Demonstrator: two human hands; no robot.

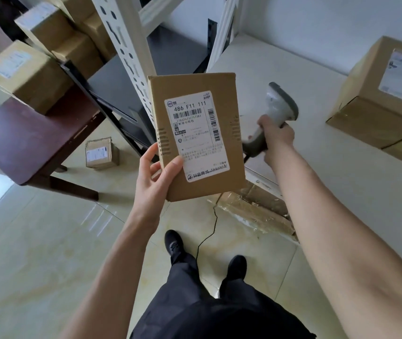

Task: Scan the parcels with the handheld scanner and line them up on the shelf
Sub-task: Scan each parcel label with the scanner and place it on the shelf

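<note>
Left hand (157, 171) gripping flat parcel (195, 138) by lower-left corner, thumb across label side, box upright above the palm, label facing camera. Right hand (277, 134) wrapped round scanner (272, 113) handle, just right of parcel, head pointing up. Beyond: 1 boxed parcel (378, 94) on white shelf (280, 77), far right.

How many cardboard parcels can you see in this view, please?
At least 7: one in the left hand, one on the floor, three or more stacked upper left, one on the right shelf, one plastic-wrapped beneath it. Others may be hidden.
</note>
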